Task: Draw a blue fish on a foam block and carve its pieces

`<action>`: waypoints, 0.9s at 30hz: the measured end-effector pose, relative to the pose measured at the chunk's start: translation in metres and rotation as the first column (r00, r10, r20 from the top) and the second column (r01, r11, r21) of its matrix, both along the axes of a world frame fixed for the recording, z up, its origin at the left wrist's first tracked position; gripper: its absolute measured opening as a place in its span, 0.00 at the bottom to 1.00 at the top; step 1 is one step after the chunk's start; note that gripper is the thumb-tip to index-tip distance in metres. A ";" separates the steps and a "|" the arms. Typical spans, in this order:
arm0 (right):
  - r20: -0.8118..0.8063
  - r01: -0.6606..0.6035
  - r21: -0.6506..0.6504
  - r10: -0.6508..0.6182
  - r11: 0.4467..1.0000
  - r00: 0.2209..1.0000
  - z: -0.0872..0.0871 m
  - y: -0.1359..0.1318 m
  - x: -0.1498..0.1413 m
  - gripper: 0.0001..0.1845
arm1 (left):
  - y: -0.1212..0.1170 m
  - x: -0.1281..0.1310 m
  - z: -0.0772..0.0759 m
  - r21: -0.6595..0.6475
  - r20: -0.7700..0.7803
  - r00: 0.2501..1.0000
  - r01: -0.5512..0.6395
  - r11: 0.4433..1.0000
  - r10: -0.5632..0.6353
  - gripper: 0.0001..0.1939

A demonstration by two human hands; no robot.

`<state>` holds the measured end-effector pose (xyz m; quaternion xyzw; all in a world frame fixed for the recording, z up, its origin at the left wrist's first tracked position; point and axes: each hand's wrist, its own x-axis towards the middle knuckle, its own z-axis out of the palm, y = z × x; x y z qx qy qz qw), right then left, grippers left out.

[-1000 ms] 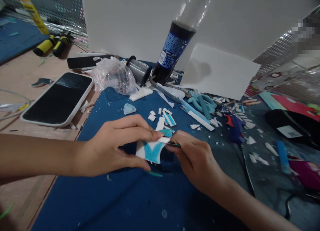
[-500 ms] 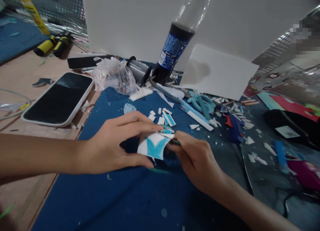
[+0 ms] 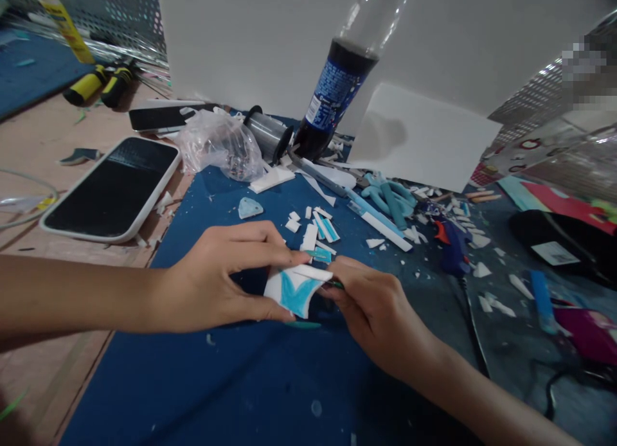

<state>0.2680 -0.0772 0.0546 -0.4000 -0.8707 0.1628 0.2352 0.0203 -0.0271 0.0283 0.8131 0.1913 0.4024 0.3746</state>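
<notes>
My left hand grips a small white foam piece between thumb and fingers. A turquoise V-like shape is coloured on its face, and its right side curves inward. My right hand is closed around a thin tool at the piece's right edge. Only a small dark green bit of this tool shows past my fingers, so its kind is hidden. Just beyond my fingertips lie white and turquoise foam strips and white scraps on the blue mat.
Behind stand a dark soda bottle, a wire spool and a plastic bag. A light blue cutter and turquoise-handled scissors lie beyond my right hand. Right is a blue glue gun with its cord; left, a phone.
The foam piece has tilted and shifted slightly downward in my left hand. A narrow white strip along its upper edge now stands out more, and my right hand has dropped slightly.
</notes>
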 end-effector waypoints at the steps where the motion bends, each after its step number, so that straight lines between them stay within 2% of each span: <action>1: 0.001 -0.011 0.002 0.011 1.000 1.000 0.000 0.000 0.000 0.15 | 0.000 0.000 0.000 0.004 0.006 1.000 0.003 1.000 -0.003 0.18; 7: 0.001 -0.024 -0.045 0.024 0.999 1.000 0.002 0.000 0.000 0.14 | 0.000 -0.001 0.002 0.042 -0.004 1.000 0.013 0.999 -0.013 0.19; 13: 0.007 -0.018 -0.033 0.018 0.999 1.000 0.001 -0.001 0.000 0.14 | 0.000 -0.003 0.001 0.095 -0.020 1.000 0.020 0.995 -0.018 0.21; 16: -0.004 0.019 0.076 -0.019 0.997 1.000 -0.001 -0.001 -0.002 0.15 | 0.001 -0.002 -0.004 0.005 -0.023 1.000 0.005 1.000 -0.005 0.24; 19: 0.030 0.095 0.254 -0.106 0.963 0.994 -0.003 0.000 -0.003 0.15 | 0.003 0.000 -0.008 -0.155 -0.022 1.000 -0.015 0.988 0.012 0.38; 21: 0.064 0.114 0.318 -0.142 0.941 0.988 -0.004 -0.001 -0.004 0.15 | 0.003 0.002 -0.009 -0.226 -0.039 0.999 -0.038 0.973 0.030 0.46; 22: 0.076 0.117 0.325 -0.149 0.939 0.986 -0.005 -0.001 -0.004 0.14 | 0.003 0.003 -0.008 -0.249 -0.052 0.998 -0.059 0.967 0.048 0.46; 24: 0.092 0.108 0.313 -0.144 0.943 0.985 -0.006 -0.002 -0.005 0.14 | 0.003 0.005 -0.006 -0.303 -0.078 0.994 -0.094 0.948 0.073 0.37; 27: 0.105 0.103 0.263 -0.135 0.959 0.985 -0.008 -0.004 -0.007 0.14 | 0.003 0.008 -0.002 -0.386 -0.077 0.996 -0.081 0.919 0.055 0.19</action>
